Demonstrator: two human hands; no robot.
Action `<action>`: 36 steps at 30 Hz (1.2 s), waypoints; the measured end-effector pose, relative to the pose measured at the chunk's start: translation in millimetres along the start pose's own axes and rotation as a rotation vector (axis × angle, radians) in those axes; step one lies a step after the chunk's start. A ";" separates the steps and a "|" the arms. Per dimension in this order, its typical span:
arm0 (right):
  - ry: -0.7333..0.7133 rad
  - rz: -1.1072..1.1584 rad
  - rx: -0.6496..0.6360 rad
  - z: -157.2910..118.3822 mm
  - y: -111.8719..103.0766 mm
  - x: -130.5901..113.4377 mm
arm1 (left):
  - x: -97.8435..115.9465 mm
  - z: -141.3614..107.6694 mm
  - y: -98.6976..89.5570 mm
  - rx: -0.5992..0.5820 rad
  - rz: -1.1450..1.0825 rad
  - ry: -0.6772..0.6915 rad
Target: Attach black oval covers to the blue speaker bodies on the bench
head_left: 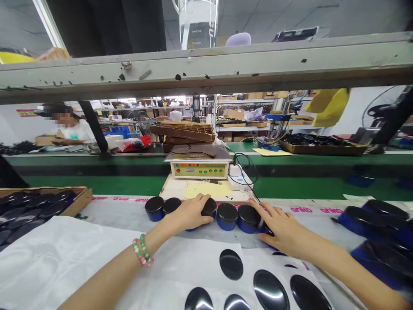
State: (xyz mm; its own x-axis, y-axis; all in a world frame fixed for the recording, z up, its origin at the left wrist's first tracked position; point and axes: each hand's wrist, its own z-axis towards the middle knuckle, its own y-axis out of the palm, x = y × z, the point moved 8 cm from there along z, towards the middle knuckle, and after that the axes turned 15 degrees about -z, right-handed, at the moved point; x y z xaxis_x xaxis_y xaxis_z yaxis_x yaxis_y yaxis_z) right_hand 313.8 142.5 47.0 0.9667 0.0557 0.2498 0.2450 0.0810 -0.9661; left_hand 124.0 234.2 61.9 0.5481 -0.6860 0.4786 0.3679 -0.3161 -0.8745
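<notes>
A row of short round pieces with glossy black tops and blue sides [227, 216] stands along the far side of the work surface. My left hand [192, 212], with a bead bracelet at its wrist, reaches over the row. Its thumb and fingers curve around one round black-and-blue piece [209, 206]; the palm hides others. At the row's right end my right hand [281, 224] closes around another round black-and-blue piece [268, 234], mostly covered by the fingers. Nearer me, several black glossy discs [231, 264] lie on a white sheet [161, 280].
A box of black round pieces [85, 200] stands at left. More blue-and-black pieces [364, 219] are piled at right. Behind the row sit a control unit with lit buttons [200, 169] and cables. A shelf beam [206, 64] crosses above. A person [75, 129] sits at far left.
</notes>
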 end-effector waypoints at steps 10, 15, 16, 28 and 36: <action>-0.226 0.048 -0.148 68.4 -44.0 -79.0 | -8.1 -4.8 4.3 0.118 -0.055 -0.013; -0.308 0.206 -0.138 64.4 -59.2 -65.9 | -6.8 -8.9 -0.2 0.161 -0.039 -0.027; -0.318 0.239 -0.132 62.3 -62.8 -60.4 | -6.3 -8.8 -0.2 0.161 -0.036 -0.029; -0.289 0.242 -0.063 55.8 -52.8 -79.6 | -12.1 -24.8 -11.6 0.033 -0.017 -0.091; -0.318 0.370 0.157 76.5 -45.4 -100.8 | -26.7 -35.1 -26.5 -0.043 -0.044 -0.105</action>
State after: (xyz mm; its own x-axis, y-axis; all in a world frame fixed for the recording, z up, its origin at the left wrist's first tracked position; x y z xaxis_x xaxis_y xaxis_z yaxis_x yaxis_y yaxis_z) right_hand 199.6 209.4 70.6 0.9103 0.4068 -0.0764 -0.1471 0.1454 -0.9784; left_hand 73.3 237.9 69.5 0.6083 -0.5992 0.5206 0.3625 -0.3737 -0.8538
